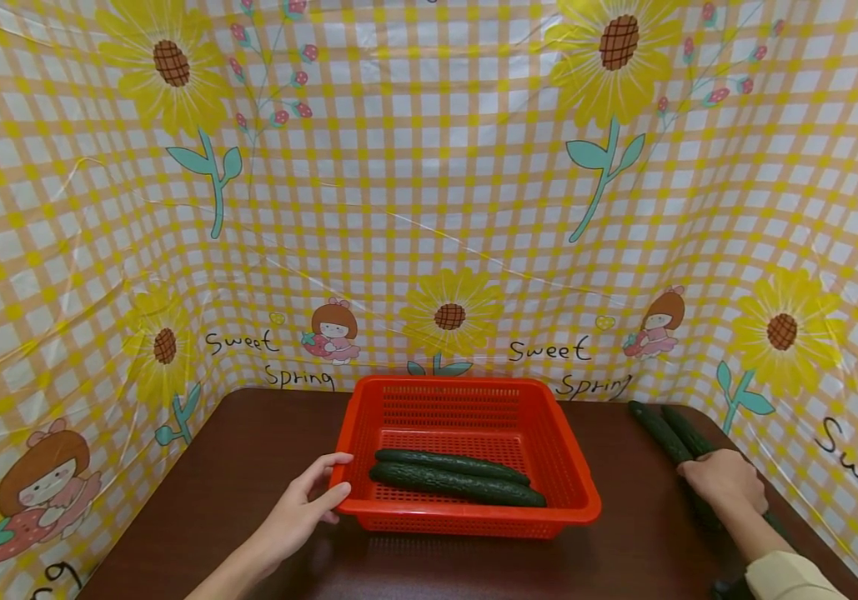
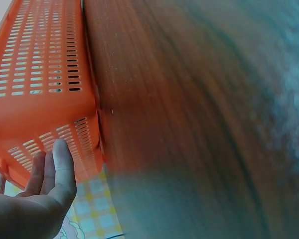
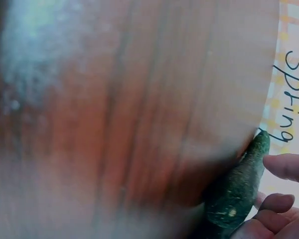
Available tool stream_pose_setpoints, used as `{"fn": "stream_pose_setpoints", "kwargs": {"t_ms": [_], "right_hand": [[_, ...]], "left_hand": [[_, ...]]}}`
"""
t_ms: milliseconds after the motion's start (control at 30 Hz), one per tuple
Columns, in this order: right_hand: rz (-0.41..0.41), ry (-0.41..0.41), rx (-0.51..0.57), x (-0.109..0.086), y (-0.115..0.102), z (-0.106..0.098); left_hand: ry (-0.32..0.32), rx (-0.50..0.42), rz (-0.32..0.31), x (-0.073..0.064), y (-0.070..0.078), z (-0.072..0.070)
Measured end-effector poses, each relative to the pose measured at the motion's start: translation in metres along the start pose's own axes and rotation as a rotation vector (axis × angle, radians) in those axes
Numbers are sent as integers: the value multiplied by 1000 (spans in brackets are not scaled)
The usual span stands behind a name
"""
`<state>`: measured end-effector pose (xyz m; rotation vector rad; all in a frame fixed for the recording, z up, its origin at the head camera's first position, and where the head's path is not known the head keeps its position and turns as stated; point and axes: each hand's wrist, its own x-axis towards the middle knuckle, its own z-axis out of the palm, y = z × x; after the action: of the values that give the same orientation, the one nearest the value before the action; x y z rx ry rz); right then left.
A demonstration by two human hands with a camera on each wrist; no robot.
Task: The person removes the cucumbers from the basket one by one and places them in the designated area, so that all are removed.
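A red slatted plastic basket (image 1: pixel 466 507) stands mid-table with two dark green cucumbers (image 1: pixel 459 485) lying side by side inside. My left hand (image 1: pixel 301 504) holds the basket's near left corner, thumb and index finger at the rim. Seen from the left wrist, the other fingers (image 2: pixel 62 167) bend up beside the slatted outer wall. On the right side of the table, my right hand (image 1: pixel 729 487) grips a cucumber (image 1: pixel 661 432) from above. Its thumb and curled fingers lie along the cucumber (image 3: pixel 236 194) in the right wrist view. The palm hides the cucumber's middle.
Another cucumber (image 1: pixel 687 429) lies right beside the gripped one, near the table's right edge. More dark green shows below the right wrist. A checked cloth (image 1: pixel 429 208) with sunflowers hangs around the back and sides of the dark brown table (image 1: pixel 271 433).
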<state>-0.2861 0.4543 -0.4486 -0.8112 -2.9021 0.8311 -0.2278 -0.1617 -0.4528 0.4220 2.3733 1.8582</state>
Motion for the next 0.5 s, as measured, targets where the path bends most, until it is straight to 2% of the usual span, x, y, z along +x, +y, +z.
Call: {"fn": "stream_pose_setpoints", "kwargs": {"t_ms": [500], "right_hand": [[-189, 32, 27, -13, -23, -15]], "left_hand": [[-3, -1, 4, 1, 0, 0]]}}
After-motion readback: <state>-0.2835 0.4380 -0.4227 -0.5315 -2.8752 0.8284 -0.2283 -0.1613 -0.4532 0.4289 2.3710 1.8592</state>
